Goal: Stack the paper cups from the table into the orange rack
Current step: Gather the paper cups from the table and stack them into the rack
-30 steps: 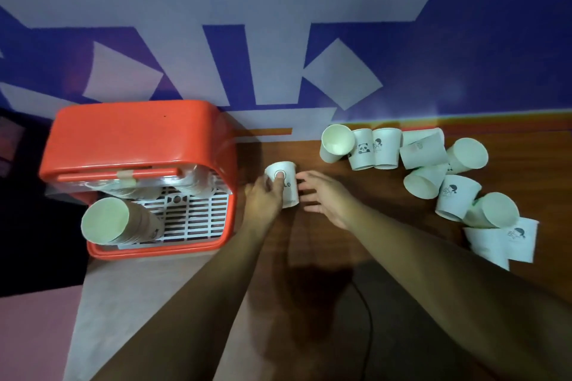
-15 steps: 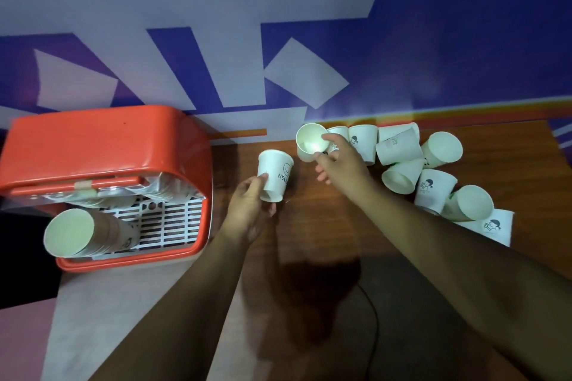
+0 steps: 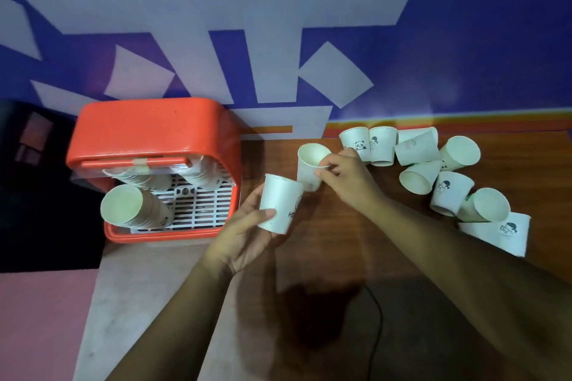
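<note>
The left hand (image 3: 244,238) curls fingers and thumb around a printed paper cup (image 3: 280,202), held over the wooden worktop (image 3: 340,244) just right of the orange rack (image 3: 154,130). The right hand (image 3: 349,178) pinches the rim of a second cup (image 3: 309,164) close beside it. A stack of cups (image 3: 136,210) lies in the rack, and loose cups (image 3: 452,195) are scattered along the right.
</note>
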